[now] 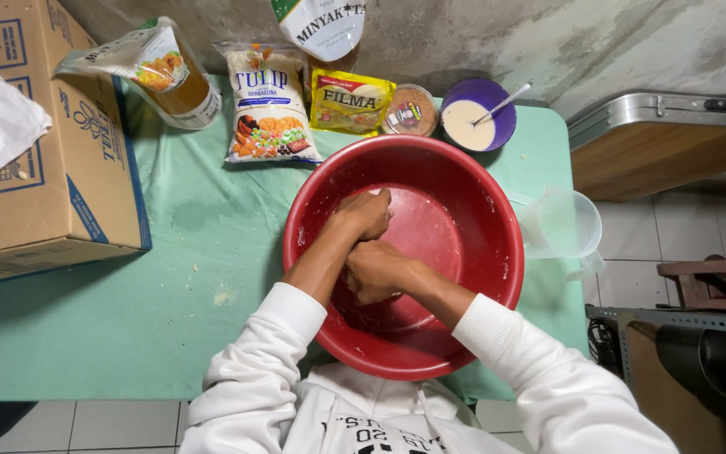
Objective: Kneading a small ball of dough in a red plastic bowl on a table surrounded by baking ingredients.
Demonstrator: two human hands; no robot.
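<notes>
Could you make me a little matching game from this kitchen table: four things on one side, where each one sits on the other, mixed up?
Things:
1. red basin
2. purple bowl
3. cardboard box
4. clear plastic jug

Places:
A. at the table's left edge, white paper on top
B. just right of the basin, by the table's right edge
C. middle of the green table, both hands inside it
D. behind the basin near the wall, a spoon standing in pale batter

Pairs: 1-C, 2-D, 3-A, 4-B
</notes>
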